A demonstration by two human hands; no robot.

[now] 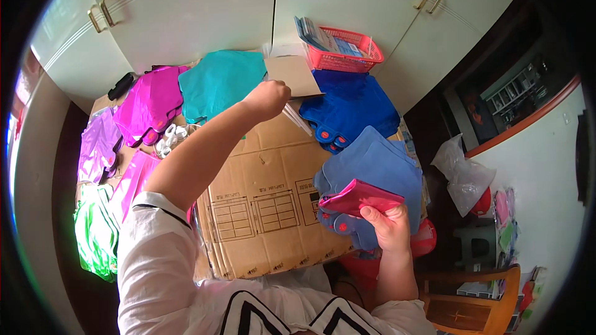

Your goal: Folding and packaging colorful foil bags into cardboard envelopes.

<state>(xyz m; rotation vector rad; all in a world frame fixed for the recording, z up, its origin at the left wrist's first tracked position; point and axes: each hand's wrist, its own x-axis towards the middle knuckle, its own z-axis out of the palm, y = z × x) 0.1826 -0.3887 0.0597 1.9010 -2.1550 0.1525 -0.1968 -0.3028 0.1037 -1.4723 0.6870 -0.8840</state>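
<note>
My left hand (268, 98) is stretched out over the far side of the cardboard work surface (267, 198), with its fingers closed on a brown cardboard sheet (293, 74) that lies between the teal stack and the dark blue stack. My right hand (386, 226) is low at the right and grips a folded magenta piece (360, 196). Right behind it is a stack of light blue pieces (379, 164).
Stacks of shiny pieces ring the cardboard: teal (220, 84), dark blue (351, 104), magenta (149, 102), purple (98, 146) and green (94, 229). A red basket (347, 49) stands at the back by white cupboard doors (205, 18). A wooden chair (475, 301) is at lower right.
</note>
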